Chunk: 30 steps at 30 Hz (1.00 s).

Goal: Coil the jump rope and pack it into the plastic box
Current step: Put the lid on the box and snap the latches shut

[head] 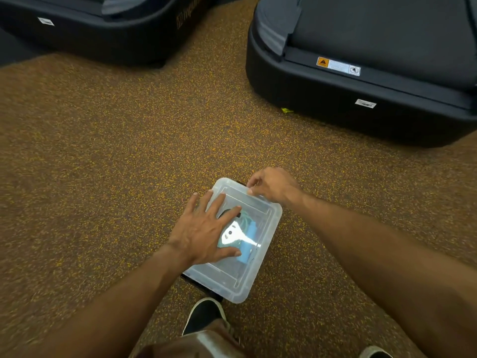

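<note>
Box (260, 270) sits on the speckled floor (103, 164), just ahead of a dark shoe (204, 316). The clear lid (258, 210) is on. Rope (245, 218) lies coiled inside the box, teal cord with blue handles (251, 229) seen through the lid.

Left hand (206, 228): grip apart, palm flat, fingers spread and pressing on the lid over the rope. Right hand (271, 186): grip clamped on the lid's far corner, fingers curled over the edge, thumb on top.

Two black machines (361, 99) stand beyond, well apart from the box.
</note>
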Motion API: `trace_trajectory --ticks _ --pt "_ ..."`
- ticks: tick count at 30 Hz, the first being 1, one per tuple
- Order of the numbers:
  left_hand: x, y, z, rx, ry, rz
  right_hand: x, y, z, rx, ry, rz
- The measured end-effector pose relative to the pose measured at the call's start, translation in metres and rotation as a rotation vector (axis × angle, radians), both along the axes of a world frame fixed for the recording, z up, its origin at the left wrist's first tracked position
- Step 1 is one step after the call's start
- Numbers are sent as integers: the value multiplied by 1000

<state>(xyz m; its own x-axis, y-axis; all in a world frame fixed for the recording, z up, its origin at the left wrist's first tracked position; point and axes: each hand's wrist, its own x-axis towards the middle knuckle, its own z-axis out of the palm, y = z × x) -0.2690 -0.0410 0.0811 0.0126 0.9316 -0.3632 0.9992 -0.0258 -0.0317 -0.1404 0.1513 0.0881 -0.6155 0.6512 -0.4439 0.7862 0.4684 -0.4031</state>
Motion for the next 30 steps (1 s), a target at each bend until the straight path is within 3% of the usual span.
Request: trace_trajectory --ticks 9,15,30 --pt "0 -1 -7 2 -25 -56 2 0 -5 -5 12 41" --pt "10 -4 -16 -36 -46 -161 9 -15 -12 220 57 252" --pt "17 21 -4 -61 55 -173 14 -2 -15 -63 153 -80"
